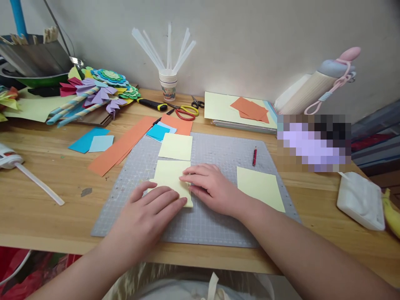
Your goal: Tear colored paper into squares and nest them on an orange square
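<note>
On a grey gridded cutting mat (218, 227), both hands rest at a pale yellow paper sheet (170, 173), which looks layered or folded at its lower edge. My left hand (153, 212) lies across its lower left part, fingers stretched out flat. At the sheet's right edge is my right hand (212, 187), its fingers extended and slightly apart, fingertips touching the paper. Just beyond lies another pale yellow square (176, 146). A further yellow sheet (259, 188) is on the mat to the right, below a short red and black pencil (254, 156).
Orange strips (125, 143), blue paper pieces (89, 139), scissors (187, 111) and a yellow-black cutter (153, 104) lie behind the mat. A paper cup (168, 89) holds white sticks. A glue gun (9, 158) is left, paper flowers (109, 79) back left, a white box (361, 202) right.
</note>
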`<state>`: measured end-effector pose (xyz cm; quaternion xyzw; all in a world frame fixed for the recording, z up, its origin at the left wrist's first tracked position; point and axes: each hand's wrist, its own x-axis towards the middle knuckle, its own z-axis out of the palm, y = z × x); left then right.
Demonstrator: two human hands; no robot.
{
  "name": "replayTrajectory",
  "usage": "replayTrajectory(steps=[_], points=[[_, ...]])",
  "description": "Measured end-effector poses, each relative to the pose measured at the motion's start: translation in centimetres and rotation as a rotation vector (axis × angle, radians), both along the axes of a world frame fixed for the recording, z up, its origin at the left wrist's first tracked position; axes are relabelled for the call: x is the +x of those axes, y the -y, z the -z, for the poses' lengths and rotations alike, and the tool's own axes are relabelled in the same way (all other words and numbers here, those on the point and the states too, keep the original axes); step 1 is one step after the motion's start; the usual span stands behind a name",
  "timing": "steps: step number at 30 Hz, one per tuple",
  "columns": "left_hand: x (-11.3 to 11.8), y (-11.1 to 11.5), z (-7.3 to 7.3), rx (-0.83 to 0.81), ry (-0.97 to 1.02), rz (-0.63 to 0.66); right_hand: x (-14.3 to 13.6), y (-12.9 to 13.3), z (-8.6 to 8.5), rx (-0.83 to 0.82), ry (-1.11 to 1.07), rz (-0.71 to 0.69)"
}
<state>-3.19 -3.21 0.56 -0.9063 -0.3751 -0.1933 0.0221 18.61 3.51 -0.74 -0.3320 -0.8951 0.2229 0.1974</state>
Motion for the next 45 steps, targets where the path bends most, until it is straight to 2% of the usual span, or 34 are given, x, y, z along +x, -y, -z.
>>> replayTrajectory(steps=[4,7,12,19,25,31,37,45], points=[[-1.1,1.5,0.4,-0.034,0.097,-0.024,0.2,0.7,-0.5,-0.016,0.006,-0.110],[-1.7,2.5,1.1,-0.050,0.087,-0.045,0.4,0.8,-0.7,-0.017,0.037,-0.161],[-1.7,2.6,1.8,-0.054,0.030,-0.050,0.6,0.5,-0.2,-0.025,0.039,-0.154],[-1.6,2.3,1.7,-0.049,-0.048,-0.090,0.9,0.2,0.2,-0.019,0.025,-0.154],[-1.4,2.7,1.7,-0.080,-0.011,-0.127,0.9,0.3,0.3,-0.037,0.057,-0.143],[-1.4,3.2,1.6,-0.080,-0.054,-0.007,0.9,0.2,0.2,-0.046,0.070,-0.153],[-1.5,3.3,1.4,-0.105,-0.088,-0.007,1.0,0.0,0.4,-0.020,0.078,-0.097],[-1.6,3.1,1.6,-0.106,-0.071,-0.001,1.2,-0.2,0.5,-0.023,0.072,-0.098]])
